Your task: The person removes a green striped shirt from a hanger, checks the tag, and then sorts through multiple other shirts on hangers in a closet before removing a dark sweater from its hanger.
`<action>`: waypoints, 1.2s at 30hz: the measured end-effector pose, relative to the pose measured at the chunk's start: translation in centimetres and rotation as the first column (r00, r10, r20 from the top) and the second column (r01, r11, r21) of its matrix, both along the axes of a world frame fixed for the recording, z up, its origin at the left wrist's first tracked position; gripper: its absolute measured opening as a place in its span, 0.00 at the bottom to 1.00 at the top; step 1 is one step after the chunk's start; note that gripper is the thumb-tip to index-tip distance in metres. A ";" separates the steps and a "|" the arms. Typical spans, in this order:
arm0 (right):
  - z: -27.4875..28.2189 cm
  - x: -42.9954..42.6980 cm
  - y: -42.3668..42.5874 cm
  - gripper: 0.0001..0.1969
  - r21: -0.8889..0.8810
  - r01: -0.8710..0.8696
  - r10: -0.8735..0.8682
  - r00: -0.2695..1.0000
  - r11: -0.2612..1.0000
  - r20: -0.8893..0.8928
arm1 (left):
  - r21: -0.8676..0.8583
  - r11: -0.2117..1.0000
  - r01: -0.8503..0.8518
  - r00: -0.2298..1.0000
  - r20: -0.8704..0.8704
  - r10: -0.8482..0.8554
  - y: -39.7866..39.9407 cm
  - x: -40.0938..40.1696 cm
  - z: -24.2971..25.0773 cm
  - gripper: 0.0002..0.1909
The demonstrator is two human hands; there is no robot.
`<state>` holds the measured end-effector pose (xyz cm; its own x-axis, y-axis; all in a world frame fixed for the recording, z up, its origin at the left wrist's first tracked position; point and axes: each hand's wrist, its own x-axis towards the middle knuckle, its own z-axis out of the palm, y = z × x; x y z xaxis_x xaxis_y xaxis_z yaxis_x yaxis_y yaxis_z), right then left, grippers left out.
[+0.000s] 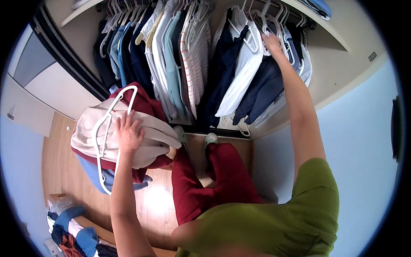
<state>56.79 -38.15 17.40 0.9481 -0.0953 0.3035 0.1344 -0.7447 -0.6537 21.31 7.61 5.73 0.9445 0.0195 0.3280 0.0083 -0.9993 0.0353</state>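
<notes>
My left hand (pixel 130 133) rests with fingers spread on a pile of folded clothes, a beige garment (pixel 154 128) on top of dark red and blue ones. A white plastic hanger (pixel 96 141) lies on the beige garment, partly beneath that hand and forearm. Up at the wardrobe rail, my right hand (pixel 272 41) closes around white hangers (pixel 266 29) between a white garment (pixel 244 70) and dark navy trousers (pixel 265 83). How many hangers it grips cannot be told.
Shirts and striped tops (pixel 194 64) hang close together on the left of the rail. A shelf board (pixel 321 24) runs above. The wardrobe's sliding-door edge (pixel 74 57) stands at left, a blue wall (pixel 359 144) at right. More clothes (pixel 77 234) lie at lower left.
</notes>
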 end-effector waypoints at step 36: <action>0.2 1.0 27.2 0.14 0.761 -0.019 0.264 0.943 0.649 -0.201 | -0.024 1.000 0.013 0.999 0.037 -0.012 0.2 0.1 -0.1 0.16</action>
<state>57.74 -10.99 17.61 0.9967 -0.0278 -0.0763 -0.0758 0.0190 -0.9969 21.46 7.78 5.63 0.9322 0.0166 0.3617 -0.0055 -0.9982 0.0601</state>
